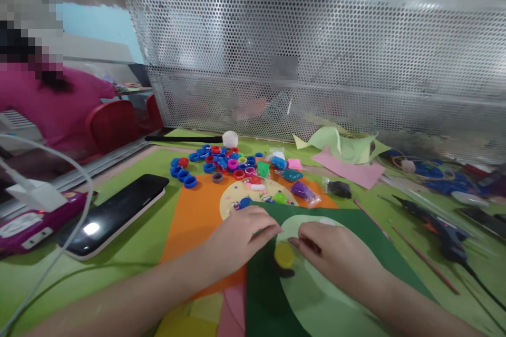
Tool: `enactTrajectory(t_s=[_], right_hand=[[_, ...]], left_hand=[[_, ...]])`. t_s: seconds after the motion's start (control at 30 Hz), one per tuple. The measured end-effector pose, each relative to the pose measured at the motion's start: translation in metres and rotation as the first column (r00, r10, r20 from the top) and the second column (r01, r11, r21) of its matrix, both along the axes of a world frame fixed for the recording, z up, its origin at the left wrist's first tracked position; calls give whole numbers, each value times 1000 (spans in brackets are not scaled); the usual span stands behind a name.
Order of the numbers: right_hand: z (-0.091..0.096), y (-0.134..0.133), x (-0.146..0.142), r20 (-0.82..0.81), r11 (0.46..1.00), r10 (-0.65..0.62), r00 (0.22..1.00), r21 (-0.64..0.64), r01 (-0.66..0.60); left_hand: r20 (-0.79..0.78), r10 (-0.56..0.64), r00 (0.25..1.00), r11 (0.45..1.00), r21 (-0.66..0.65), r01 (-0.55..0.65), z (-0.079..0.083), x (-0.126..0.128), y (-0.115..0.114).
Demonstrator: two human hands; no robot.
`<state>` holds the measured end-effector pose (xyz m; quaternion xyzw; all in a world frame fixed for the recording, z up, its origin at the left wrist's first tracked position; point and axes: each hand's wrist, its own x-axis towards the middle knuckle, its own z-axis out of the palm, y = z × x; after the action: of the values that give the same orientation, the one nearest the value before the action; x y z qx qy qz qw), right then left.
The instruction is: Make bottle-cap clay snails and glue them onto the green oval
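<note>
Both hands hover over a dark green sheet (261, 295) with a rounded light green paper shape (316, 295) on it. My left hand (249, 231) has its thumb and fingers pressed together; anything between the tips is too small to make out. Close by on the right, my right hand (336, 247) is curled into a similar pinch, its contents hidden. A small round yellow bottle cap or lump (284, 256), slightly blurred, sits between and just below the hands, with something dark under its lower edge. Behind the fingers lies a cream paper disc (227, 197) bearing small colourful bits.
Several bottle caps (190, 181) are heaped behind, beside bagged coloured clay (304, 192). A phone (118, 216) and purple power strip (71, 210) lie left; a glue gun (438, 224) and thin sticks (427, 260) lie right. A perforated metal panel (245, 52) closes the back. A person in pink (71, 100) sits left.
</note>
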<state>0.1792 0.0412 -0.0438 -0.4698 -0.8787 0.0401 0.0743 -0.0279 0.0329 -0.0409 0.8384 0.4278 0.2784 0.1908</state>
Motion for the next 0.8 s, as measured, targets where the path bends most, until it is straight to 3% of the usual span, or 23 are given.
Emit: enactTrajectory(t_s=[0.4, 0.63, 0.8], right_hand=[[0, 6, 5, -33, 990, 126, 991, -52, -128], [-1, 8, 5, -14, 990, 127, 992, -56, -128], [0, 6, 5, -18, 988, 151, 988, 20, -151]], left_hand=[[-34, 104, 994, 994, -44, -105, -3, 0, 6], [-78, 70, 994, 995, -67, -75, -5, -1, 9], [-117, 65, 991, 994, -77, -75, -5, -1, 8]])
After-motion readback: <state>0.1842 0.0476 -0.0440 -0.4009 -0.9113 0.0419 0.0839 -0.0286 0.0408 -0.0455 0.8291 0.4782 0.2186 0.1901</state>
